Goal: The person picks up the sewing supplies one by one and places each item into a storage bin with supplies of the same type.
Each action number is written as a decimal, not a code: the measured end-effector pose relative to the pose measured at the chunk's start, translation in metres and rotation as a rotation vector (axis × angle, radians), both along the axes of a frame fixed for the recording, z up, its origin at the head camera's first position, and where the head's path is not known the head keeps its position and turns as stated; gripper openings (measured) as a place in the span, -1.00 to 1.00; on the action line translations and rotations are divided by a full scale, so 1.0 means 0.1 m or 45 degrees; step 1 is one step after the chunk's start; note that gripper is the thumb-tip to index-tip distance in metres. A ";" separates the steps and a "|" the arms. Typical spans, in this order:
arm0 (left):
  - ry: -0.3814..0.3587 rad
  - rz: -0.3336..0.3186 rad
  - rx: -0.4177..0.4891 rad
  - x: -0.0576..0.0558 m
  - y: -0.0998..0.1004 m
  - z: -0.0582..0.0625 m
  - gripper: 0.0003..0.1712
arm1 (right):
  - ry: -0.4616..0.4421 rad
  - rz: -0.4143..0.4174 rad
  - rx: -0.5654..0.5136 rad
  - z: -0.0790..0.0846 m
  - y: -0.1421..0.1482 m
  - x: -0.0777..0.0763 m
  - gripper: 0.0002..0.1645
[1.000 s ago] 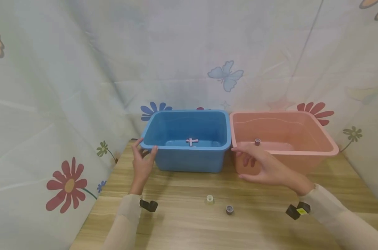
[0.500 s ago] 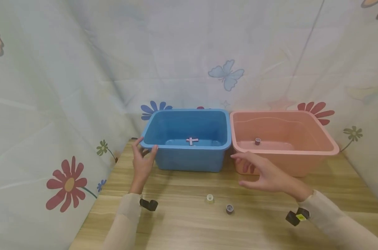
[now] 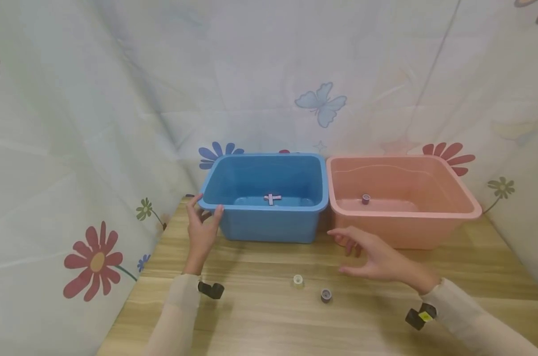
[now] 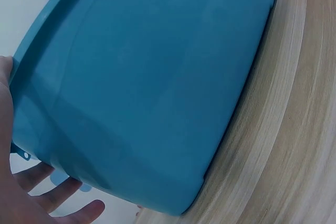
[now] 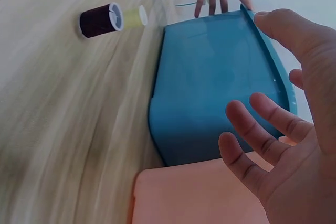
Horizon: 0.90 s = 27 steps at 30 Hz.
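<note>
Blue bin (image 3: 269, 225) touching left hand (image 3: 201, 235); dark spool (image 3: 326, 295) near right hand (image 3: 376, 256).

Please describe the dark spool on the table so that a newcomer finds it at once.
On the table, a blue bin and a pink bin stand side by side. In front of them is the dark spool, nearer the viewer and farther right than the pale yellow spool; its dark colour sets it apart.

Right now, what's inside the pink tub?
A small dark spool is inside the pink tub. The near wall hides the closest strip of floor, so anything there can't be seen.
</note>
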<state>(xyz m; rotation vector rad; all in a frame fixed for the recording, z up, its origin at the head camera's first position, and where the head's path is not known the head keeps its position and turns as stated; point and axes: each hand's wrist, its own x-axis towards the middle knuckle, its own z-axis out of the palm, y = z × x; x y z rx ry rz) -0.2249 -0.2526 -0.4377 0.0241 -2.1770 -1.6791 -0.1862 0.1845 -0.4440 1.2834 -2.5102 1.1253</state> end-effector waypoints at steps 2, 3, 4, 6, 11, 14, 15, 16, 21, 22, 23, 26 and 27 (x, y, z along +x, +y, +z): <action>-0.004 -0.002 0.006 0.00 0.00 -0.01 -0.12 | -0.013 0.003 0.000 -0.03 0.00 0.00 -0.03; -0.006 -0.002 0.009 -0.01 0.00 -0.01 -0.11 | -0.014 0.004 -0.002 -0.05 0.00 0.00 -0.03; -0.006 -0.002 0.010 -0.01 0.00 -0.01 -0.11 | -0.017 0.001 -0.002 -0.07 0.00 0.00 -0.03; -0.008 -0.002 0.011 -0.01 0.00 -0.02 -0.11 | -0.015 0.003 -0.007 -0.10 0.00 0.00 -0.02; -0.006 0.008 -0.001 -0.03 -0.01 -0.04 -0.13 | -0.030 0.014 -0.009 -0.16 0.00 -0.01 -0.04; -0.006 0.012 -0.002 -0.03 0.00 -0.03 -0.13 | -0.071 0.018 -0.010 -0.21 -0.01 -0.02 -0.06; -0.007 0.012 -0.003 -0.03 0.00 -0.03 -0.13 | -0.082 0.019 -0.012 -0.23 -0.01 -0.02 -0.06; -0.003 0.012 -0.002 -0.05 -0.02 -0.07 -0.13 | -0.094 0.019 -0.012 -0.24 -0.02 -0.02 -0.07; 0.021 0.017 -0.018 -0.20 -0.11 -0.29 -0.12 | -0.170 0.013 0.002 -0.32 -0.03 0.01 -0.06; 0.021 0.019 -0.018 -0.23 -0.13 -0.33 -0.12 | -0.185 0.011 0.008 -0.33 -0.03 0.01 -0.05; 0.018 0.020 -0.018 -0.23 -0.13 -0.32 -0.12 | -0.197 0.010 0.015 -0.35 -0.03 0.02 -0.05; 0.000 0.017 -0.013 -0.22 -0.12 -0.30 -0.12 | -0.229 0.020 0.022 -0.40 -0.03 0.02 -0.05; -0.005 0.014 -0.011 -0.21 -0.12 -0.27 -0.12 | -0.236 0.022 0.026 -0.41 -0.04 0.02 -0.05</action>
